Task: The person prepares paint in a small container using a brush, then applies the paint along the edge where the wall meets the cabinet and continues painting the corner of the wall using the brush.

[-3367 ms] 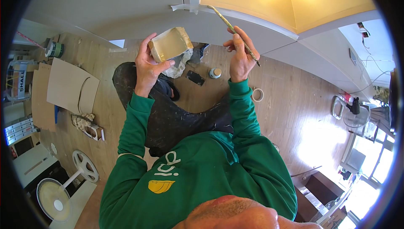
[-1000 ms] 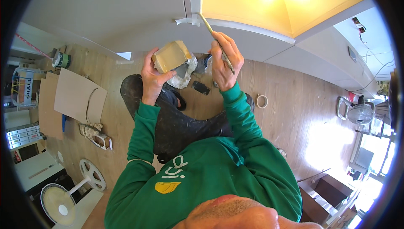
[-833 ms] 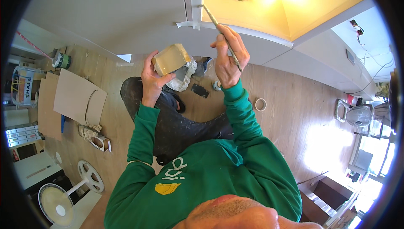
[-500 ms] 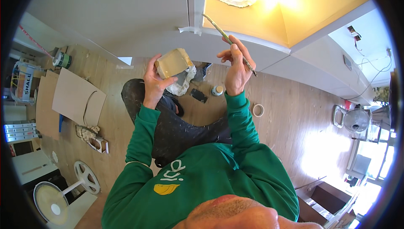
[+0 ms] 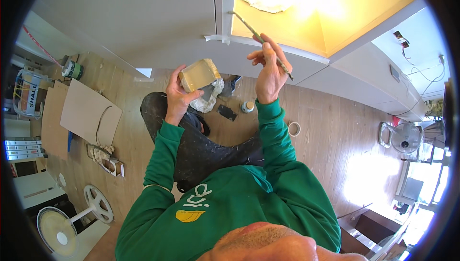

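Note:
My left hand (image 5: 176, 102) grips a small pale box-shaped tub (image 5: 200, 75) from its left side, tilted so its cream-coloured inside shows. In my right hand (image 5: 271, 76) is a thin, paint-smeared paintbrush (image 5: 248, 26), pinched between thumb and fingers. The brush's tip is at the light upright frame (image 5: 226, 2) beside the brightly lit recess (image 5: 306, 26); whether it touches cannot be made out. Torn white tape (image 5: 216, 38) sticks to the frame's lower corner. Below the tub lies crumpled white sheeting (image 5: 211, 99), partly hidden.
Between my legs and the panel, a dark flat phone-like slab (image 5: 226, 113) and a small jar (image 5: 247, 107) rest on the floor. A tape roll (image 5: 294, 129) lies to the right. Brown boards (image 5: 91, 110) and a paint can (image 5: 72, 69) are at left. A fan (image 5: 58, 233) is lower left.
My right hand has shifted slightly upward, and the brush tip has gone a little higher along the frame. The left hand with the tub has moved slightly right.

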Demonstrator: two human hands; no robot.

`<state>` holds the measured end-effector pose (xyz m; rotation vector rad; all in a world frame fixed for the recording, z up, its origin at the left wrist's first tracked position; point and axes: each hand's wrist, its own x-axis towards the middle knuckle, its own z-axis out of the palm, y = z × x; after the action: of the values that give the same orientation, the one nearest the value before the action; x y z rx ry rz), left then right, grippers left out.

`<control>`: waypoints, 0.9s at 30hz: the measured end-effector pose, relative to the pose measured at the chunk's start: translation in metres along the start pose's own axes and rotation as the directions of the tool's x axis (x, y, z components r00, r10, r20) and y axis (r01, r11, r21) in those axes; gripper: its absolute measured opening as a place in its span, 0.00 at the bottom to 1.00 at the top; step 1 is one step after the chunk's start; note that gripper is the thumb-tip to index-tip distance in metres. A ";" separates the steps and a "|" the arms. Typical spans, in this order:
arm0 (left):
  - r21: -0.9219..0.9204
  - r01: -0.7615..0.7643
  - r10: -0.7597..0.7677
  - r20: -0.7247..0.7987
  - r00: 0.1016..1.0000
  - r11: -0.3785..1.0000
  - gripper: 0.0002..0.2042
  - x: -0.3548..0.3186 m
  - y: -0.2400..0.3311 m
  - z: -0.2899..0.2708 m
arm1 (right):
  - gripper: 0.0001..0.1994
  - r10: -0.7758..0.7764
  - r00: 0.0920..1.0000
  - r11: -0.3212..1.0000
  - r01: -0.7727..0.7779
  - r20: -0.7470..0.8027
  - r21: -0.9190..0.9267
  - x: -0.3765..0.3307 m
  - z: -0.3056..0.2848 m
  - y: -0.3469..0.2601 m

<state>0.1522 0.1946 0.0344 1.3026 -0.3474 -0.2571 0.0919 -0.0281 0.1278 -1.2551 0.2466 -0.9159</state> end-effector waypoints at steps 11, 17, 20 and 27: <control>0.006 -0.016 0.016 -0.002 1.000 1.000 0.44 -0.002 0.002 0.000 | 0.15 0.012 1.000 0.999 -0.011 0.007 -0.052 -0.011 -0.008 0.020; 0.023 -0.012 0.012 -0.001 1.000 1.000 0.45 0.000 0.002 -0.006 | 0.16 0.083 0.996 0.987 -0.079 0.027 -0.142 -0.042 -0.027 0.004; 0.000 -0.027 0.027 0.028 0.999 1.000 0.46 -0.004 0.006 -0.003 | 0.15 0.150 0.973 0.983 -0.127 0.175 -0.136 -0.048 -0.034 -0.029; -0.088 -0.008 0.015 0.086 0.996 0.996 0.48 -0.013 0.026 0.012 | 0.11 0.245 0.852 0.914 -0.045 0.463 -0.403 -0.037 -0.013 -0.055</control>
<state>0.1355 0.1948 0.0614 1.2050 -0.4128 -0.3165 0.0349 -0.0128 0.1613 -1.7659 0.0986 -0.3809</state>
